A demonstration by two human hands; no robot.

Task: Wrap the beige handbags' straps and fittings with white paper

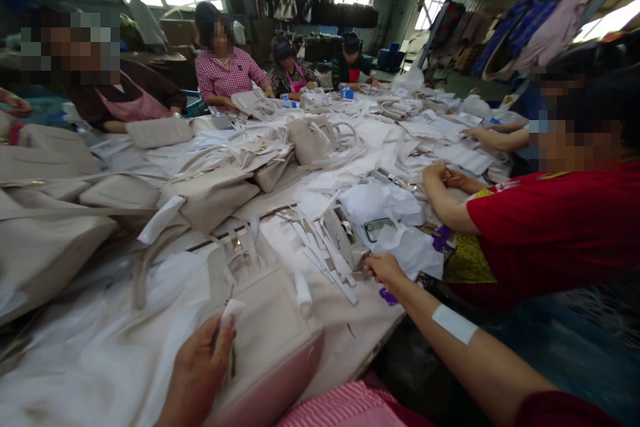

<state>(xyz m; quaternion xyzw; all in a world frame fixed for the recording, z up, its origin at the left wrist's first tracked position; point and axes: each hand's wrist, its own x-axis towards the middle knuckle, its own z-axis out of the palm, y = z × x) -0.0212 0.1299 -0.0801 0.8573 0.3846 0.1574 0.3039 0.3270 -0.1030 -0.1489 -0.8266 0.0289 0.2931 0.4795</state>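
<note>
My left hand (pixel 203 357) is closed, with a small white slip (pixel 233 309) pinched between thumb and fingers. It is at the left side of a beige handbag (pixel 275 320) that lies in front of me, its handles toward the table's middle. My right hand (pixel 384 268) reaches out to the right with its fingers pinched together. What they grip is too small to make out. Just beyond the fingertips stands a small open box (pixel 343 230) with shiny metal parts inside. White strips (pixel 320 247) lie loose to its left.
Several beige handbags (pixel 210 193) are piled at the left. A phone (pixel 379 229) lies among crumpled white plastic bags (pixel 385 200). At the right sits a co-worker in a red shirt (pixel 555 233), arms over the table. Several more people work around the far side.
</note>
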